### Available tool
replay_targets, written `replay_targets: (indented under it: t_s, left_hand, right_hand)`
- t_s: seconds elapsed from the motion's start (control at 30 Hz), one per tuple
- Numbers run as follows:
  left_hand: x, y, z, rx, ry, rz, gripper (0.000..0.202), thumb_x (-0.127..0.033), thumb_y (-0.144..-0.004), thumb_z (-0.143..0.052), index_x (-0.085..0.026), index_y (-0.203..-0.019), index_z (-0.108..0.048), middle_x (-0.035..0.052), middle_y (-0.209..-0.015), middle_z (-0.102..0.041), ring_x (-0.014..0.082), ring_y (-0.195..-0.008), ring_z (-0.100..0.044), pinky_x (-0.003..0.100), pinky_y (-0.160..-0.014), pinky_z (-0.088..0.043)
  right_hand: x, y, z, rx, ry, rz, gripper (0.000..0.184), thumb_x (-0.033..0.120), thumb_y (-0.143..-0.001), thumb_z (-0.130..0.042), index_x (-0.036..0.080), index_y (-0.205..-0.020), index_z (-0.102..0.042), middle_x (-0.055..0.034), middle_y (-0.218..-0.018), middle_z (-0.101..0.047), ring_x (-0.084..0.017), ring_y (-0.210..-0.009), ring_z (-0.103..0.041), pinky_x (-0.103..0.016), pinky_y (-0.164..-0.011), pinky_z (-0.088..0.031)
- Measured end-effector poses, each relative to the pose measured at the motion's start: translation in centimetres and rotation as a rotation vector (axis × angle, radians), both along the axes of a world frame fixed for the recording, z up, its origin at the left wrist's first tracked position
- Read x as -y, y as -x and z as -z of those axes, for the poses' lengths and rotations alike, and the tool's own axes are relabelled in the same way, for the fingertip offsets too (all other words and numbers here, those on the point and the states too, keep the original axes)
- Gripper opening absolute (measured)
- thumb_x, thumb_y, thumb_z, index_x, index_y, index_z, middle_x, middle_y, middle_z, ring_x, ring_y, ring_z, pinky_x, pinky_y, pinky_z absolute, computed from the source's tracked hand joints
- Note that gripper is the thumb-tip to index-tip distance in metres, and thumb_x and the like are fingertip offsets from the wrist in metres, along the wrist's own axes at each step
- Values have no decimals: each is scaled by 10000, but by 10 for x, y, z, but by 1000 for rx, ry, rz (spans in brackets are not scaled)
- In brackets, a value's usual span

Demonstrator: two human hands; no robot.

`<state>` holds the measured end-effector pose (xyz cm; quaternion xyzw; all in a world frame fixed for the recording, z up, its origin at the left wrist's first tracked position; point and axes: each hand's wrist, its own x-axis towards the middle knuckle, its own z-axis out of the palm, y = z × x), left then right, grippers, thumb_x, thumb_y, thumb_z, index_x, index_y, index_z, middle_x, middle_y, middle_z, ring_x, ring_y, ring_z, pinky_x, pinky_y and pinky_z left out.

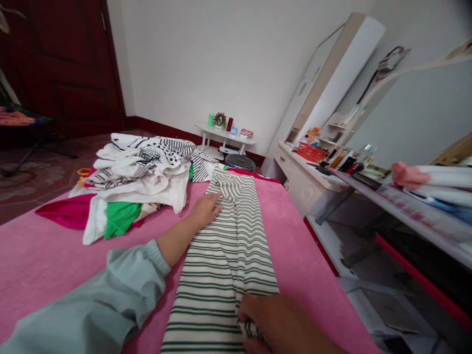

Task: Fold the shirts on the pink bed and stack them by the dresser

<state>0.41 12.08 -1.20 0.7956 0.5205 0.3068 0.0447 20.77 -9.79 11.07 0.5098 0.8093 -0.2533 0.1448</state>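
A white garment with dark green stripes (210, 265), folded lengthwise into a long strip, lies on the pink bed cover (302, 275). My left hand (206, 211) rests flat on its upper left part, just below the folded collar area, with the fingers apart. Near the lower right, my right hand (273, 319) has its fingers curled round a fold of the same striped cloth. Part of the right hand's grip is hidden by the hand itself. Left of the garment sits a heap of clothes (147, 167) in white, black-patterned, green and magenta.
A dressing table (295, 172) with a red basket (311, 151) and bottles stands along the right. Nearer on that side is a shelf table (405, 211). At the far wall is a small white table (224, 132) with a plant. A dark red door (62, 64) is at left.
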Motion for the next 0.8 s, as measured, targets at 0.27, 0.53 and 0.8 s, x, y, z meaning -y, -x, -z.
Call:
replay_targets:
  t_s: [0.27,0.53,0.8]
  left_hand:
    - [-12,-12,-27,-152,43,-96,444,-246,-893,-505,-232,-1337,-513,101,-1124,-655,242,-1069,-585,370,-952,-441]
    - [-53,-34,-39,-171,125,-43,305,-123,-815,-528,-253,-987,-745,72,-966,-716,232,-944,-650,324,-859,-486]
    - [-81,-24,-65,-9,68,-103,323,-160,-831,-520,-229,-1070,-726,45,-908,-729,190,-874,-657,280,-855,-483]
  right_hand:
    - [-32,12,46,34,42,-82,262,159,-744,-549,260,-912,-723,-28,-876,-749,-193,-782,-689,-211,-595,-435]
    - [-35,4,36,79,173,-60,284,186,-759,-533,253,-970,-711,-59,-960,-741,-244,-875,-684,-238,-583,-411]
    - [-17,-20,61,-84,2,-35,250,332,-846,-489,288,-1004,-678,-60,-913,-736,-241,-772,-674,-256,-543,-394]
